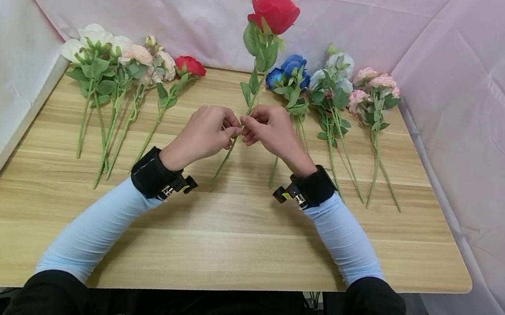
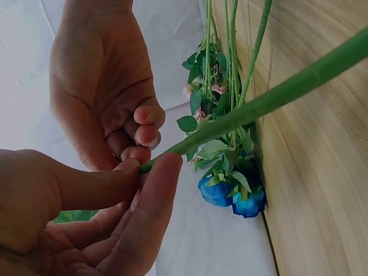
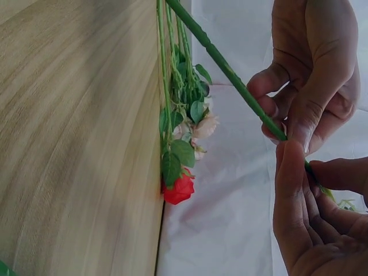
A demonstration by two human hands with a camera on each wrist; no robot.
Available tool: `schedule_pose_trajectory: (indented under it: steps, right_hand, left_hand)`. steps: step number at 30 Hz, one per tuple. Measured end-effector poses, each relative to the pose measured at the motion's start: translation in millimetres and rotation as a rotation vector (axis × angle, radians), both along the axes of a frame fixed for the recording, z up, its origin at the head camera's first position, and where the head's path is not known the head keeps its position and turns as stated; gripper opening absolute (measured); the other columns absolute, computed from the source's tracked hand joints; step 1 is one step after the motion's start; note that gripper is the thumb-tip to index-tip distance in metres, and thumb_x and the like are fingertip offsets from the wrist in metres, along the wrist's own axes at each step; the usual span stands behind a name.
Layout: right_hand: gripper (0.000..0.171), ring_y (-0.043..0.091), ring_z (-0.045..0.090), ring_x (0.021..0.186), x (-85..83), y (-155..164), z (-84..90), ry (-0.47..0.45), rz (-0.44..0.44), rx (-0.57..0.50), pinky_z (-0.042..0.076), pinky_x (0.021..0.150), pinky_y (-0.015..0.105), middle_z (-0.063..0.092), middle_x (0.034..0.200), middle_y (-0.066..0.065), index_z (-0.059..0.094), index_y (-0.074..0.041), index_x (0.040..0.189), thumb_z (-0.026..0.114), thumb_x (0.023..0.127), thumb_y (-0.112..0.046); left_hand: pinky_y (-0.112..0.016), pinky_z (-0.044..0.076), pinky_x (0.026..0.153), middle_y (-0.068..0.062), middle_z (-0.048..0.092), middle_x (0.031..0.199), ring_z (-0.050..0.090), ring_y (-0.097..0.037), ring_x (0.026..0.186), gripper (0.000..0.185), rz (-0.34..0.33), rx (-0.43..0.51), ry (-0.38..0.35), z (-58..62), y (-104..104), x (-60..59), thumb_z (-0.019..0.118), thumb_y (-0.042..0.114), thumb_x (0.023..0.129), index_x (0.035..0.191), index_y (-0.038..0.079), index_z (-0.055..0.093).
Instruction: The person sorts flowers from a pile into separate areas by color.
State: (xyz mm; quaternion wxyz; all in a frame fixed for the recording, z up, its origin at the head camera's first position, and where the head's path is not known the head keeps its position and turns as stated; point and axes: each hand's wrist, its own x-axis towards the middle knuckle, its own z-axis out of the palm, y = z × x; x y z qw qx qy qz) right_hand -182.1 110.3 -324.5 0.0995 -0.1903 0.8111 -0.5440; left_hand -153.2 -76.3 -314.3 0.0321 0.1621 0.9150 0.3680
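Above the middle of the wooden table (image 1: 234,252), we hold up a big red rose (image 1: 274,13) by its green stem (image 1: 225,160). Our left hand (image 1: 204,132) pinches the stem with thumb and finger. Our right hand (image 1: 275,132) pinches it too, a bit farther up, and our two hands are very near each other. The rose sticks out past them, with green leaves (image 1: 261,49) under it. To our left lie white flowers (image 1: 95,36), peach flowers (image 1: 139,54) and another red rose (image 1: 190,65). To our right lie blue flowers (image 1: 290,72), pale blue flowers (image 1: 341,67) and pink flowers (image 1: 375,85).
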Motion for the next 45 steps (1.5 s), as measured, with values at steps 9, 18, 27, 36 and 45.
schedule_pose_trajectory:
  steps: [9, 18, 27, 36, 45]
  right_hand:
    - [0.018, 0.02, 0.074, 0.065, -5.7, 2, -1.8, -0.029, -0.048, -0.029, 0.065, 0.069, 0.042, 0.073, 0.08, 0.018, 0.073, 0.003, 0.097, 0.065, 0.102, -0.012]
    - [0.024, 0.022, 0.075, 0.065, -36.8, 6, -8.8, -0.168, -0.068, 0.163, 0.064, 0.079, 0.051, 0.073, 0.076, 0.012, 0.073, 0.007, 0.093, 0.064, 0.102, -0.013]
    - [0.024, 0.027, 0.077, 0.069, -75.1, -3, -8.6, -0.259, -0.034, 0.397, 0.065, 0.08, 0.048, 0.073, 0.07, 0.014, 0.063, 0.003, 0.074, 0.055, 0.095, -0.005]
    - [0.007, 0.023, 0.077, 0.065, -99.8, -2, -17.3, -0.321, -0.022, 0.539, 0.065, 0.079, 0.044, 0.07, 0.068, 0.013, 0.053, -0.003, 0.091, 0.051, 0.097, -0.002]
    - [0.022, 0.027, 0.077, 0.062, -100.8, -9, -27.6, -0.204, -0.085, 0.724, 0.065, 0.069, 0.042, 0.068, 0.059, 0.012, 0.053, -0.008, 0.071, 0.047, 0.089, 0.003]
  left_hand:
    - [-0.033, 0.053, 0.068, -0.012, 0.08, 0.096, 0.074, -0.018, 0.069, 0.026, -0.043, -0.089, -0.011, 2.3, -11, -8.4, 0.073, 0.02, 0.098, 0.116, 0.002, 0.072]
    - [-0.042, 0.055, 0.085, -0.018, 0.078, 0.105, 0.076, -0.025, 0.08, 0.035, -0.003, -0.188, -0.069, 4.8, -32, -20.4, 0.075, 0.024, 0.097, 0.123, 0.002, 0.065]
    - [-0.042, 0.055, 0.087, -0.017, 0.079, 0.101, 0.077, -0.023, 0.075, 0.037, -0.002, -0.197, -0.047, 2.2, -35, -23.9, 0.077, 0.027, 0.095, 0.121, 0.002, 0.068]
    - [-0.044, 0.054, 0.089, -0.018, 0.078, 0.105, 0.076, -0.027, 0.09, 0.04, 0.001, -0.229, -0.038, 3.0, -34, -23.0, 0.074, 0.033, 0.096, 0.121, 0.002, 0.069]
    - [-0.044, 0.056, 0.085, -0.017, 0.078, 0.106, 0.074, -0.028, 0.096, 0.042, 0.006, -0.224, -0.018, 3.6, -35, -21.7, 0.074, 0.034, 0.096, 0.121, 0.001, 0.07]
